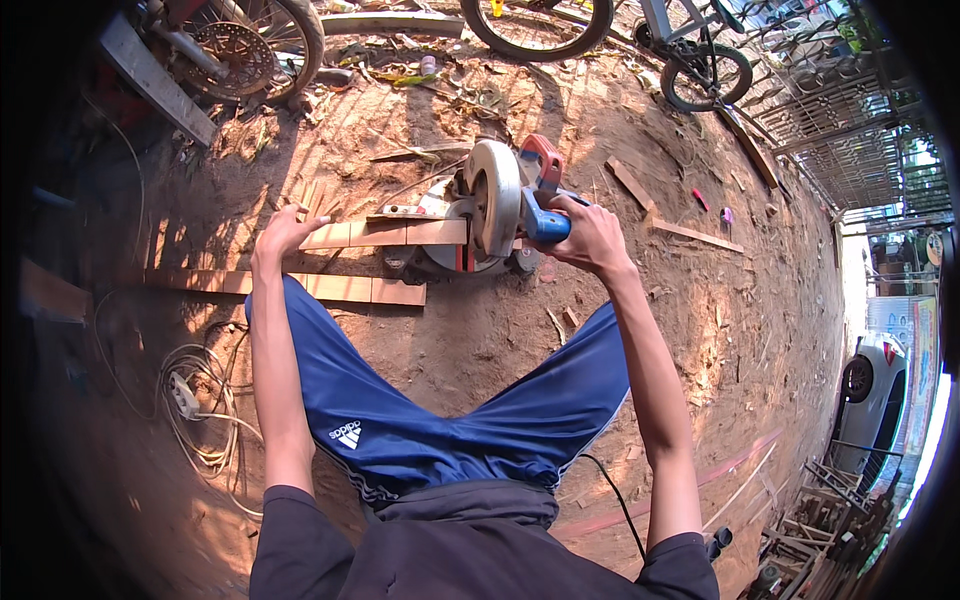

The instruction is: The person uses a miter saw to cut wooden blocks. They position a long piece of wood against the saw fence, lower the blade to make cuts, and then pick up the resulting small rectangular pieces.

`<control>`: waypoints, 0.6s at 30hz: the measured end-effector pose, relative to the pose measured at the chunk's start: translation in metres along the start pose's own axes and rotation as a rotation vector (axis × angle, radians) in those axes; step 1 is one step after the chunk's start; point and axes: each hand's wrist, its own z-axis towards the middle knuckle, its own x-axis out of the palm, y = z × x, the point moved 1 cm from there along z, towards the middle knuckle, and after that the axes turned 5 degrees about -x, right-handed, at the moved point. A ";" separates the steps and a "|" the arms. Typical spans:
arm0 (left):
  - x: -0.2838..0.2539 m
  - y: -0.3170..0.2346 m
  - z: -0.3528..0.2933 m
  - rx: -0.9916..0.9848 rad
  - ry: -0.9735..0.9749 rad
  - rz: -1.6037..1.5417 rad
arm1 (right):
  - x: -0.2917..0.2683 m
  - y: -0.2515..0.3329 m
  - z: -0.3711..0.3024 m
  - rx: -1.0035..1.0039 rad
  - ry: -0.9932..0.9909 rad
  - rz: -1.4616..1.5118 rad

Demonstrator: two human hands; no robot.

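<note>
A miter saw (493,200) stands on the dirt ground ahead of me, with a rounded silver blade guard and a red carrying handle (541,158). My right hand (592,238) is wrapped round its blue handle (546,219). A wooden plank (385,234) with dark cross lines lies across the saw base, its right end against the blade area. My left hand (284,236) grips the plank near its left end, thumb stretched along it; some fingers are hidden. The blade itself is mostly covered by the guard.
A longer marked plank (345,287) lies on the ground before my left knee. A coiled cable with a white socket strip (184,396) is at the left. Wood offcuts (630,184) lie at right. Bicycle wheels (705,78) stand along the far side; a metal fence (850,130) is at right.
</note>
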 end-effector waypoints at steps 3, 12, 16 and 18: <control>-0.004 -0.010 -0.007 -0.024 0.033 -0.004 | -0.002 0.001 0.003 -0.001 -0.037 -0.002; -0.002 -0.016 -0.003 -0.003 0.005 -0.004 | -0.022 -0.003 0.019 -0.040 -0.071 0.067; 0.001 -0.031 -0.010 -0.005 0.038 -0.038 | -0.022 -0.007 0.019 -0.010 -0.020 0.036; 0.002 -0.029 -0.004 0.027 0.038 -0.017 | -0.023 -0.006 0.018 -0.013 -0.037 0.036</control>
